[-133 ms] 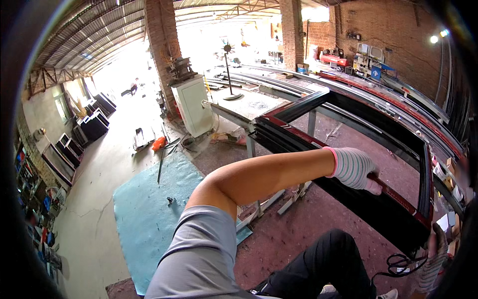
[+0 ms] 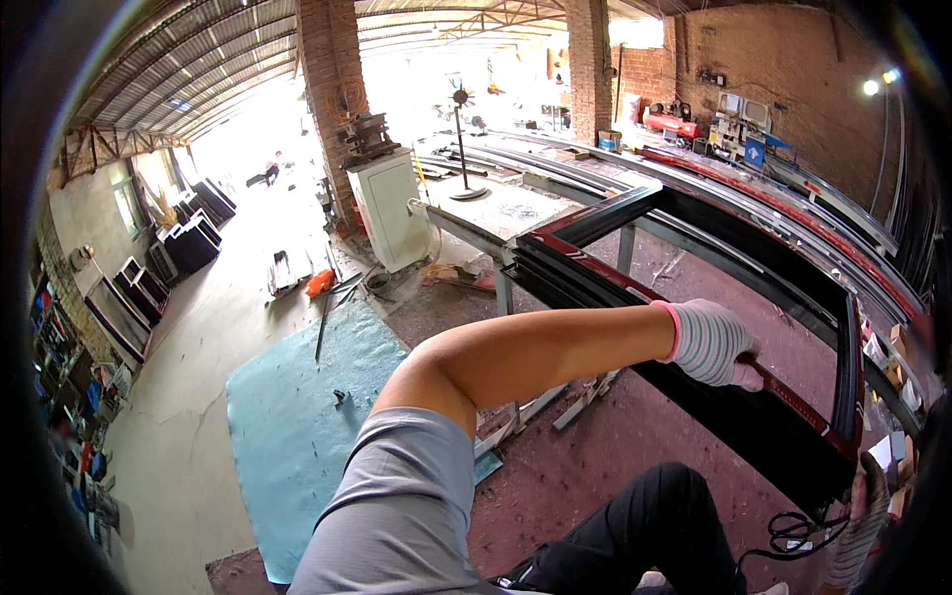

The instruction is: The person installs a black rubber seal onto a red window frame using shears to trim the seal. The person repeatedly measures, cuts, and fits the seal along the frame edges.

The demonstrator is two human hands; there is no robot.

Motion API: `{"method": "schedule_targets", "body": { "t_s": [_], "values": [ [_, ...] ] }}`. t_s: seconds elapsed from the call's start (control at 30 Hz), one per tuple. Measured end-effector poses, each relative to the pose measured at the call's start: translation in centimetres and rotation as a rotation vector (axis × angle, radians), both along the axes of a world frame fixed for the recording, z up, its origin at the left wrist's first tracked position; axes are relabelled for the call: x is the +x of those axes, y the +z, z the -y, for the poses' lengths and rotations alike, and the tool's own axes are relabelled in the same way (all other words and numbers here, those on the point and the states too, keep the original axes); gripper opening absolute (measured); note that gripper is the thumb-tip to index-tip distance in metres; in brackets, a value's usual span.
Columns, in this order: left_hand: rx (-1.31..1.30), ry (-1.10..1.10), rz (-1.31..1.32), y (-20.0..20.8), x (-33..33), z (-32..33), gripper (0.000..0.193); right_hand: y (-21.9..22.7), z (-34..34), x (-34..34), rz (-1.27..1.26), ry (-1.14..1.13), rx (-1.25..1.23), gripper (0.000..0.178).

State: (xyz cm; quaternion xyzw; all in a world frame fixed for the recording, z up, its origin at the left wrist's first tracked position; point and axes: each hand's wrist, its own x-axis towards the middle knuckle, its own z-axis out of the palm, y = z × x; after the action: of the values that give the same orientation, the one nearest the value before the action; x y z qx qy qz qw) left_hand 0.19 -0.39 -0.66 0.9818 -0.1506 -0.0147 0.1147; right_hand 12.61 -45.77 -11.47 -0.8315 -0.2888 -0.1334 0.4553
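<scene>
A large dark-red and black window or door frame [image 2: 694, 416] lies raised above the floor on metal supports, reaching from the middle to the right. My left hand [image 2: 716, 344], in a striped knitted glove with a pink cuff, is closed around the frame's near rail. Its fingers curl over the rail's inner edge. At the frame's near right corner is my right hand [image 2: 861, 521], also gloved, with a dark palm side. Whether it grips the corner or something behind it is hidden at the dim picture rim. A looped black cord [image 2: 783, 535] hangs beside it.
A blue-green sheet [image 2: 307, 436] lies on the floor at left. Beyond the frame stand a white cabinet [image 2: 389, 213], a brick pillar [image 2: 332, 89] and a pedestal fan [image 2: 462, 149]. Long metal profiles [image 2: 793, 223] spread behind the frame. Boxes [image 2: 900, 461] crowd the right edge.
The view has shifted very slightly, so the background sits a little to the right. Both hands keep their places on or beside the frame.
</scene>
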Motion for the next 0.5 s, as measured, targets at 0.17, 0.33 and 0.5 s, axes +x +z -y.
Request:
{"method": "schedule_targets", "body": {
  "t_s": [0.17,0.33,0.5],
  "values": [
    [-0.131,-0.097,0.131,-2.9,0.8,-2.0,0.065,3.6,-4.4,-6.3,0.089,-0.066,-0.146,0.041],
    [-0.046,0.075,-0.05,-0.1,1.1,-2.2,0.064,5.3,-4.1,-5.6,0.018,-0.072,0.017,0.038],
    [-0.048,0.061,-0.011,-0.7,0.9,-2.7,0.067,5.3,-4.7,-5.6,-0.172,-0.055,0.027,0.035]
  ]
}}
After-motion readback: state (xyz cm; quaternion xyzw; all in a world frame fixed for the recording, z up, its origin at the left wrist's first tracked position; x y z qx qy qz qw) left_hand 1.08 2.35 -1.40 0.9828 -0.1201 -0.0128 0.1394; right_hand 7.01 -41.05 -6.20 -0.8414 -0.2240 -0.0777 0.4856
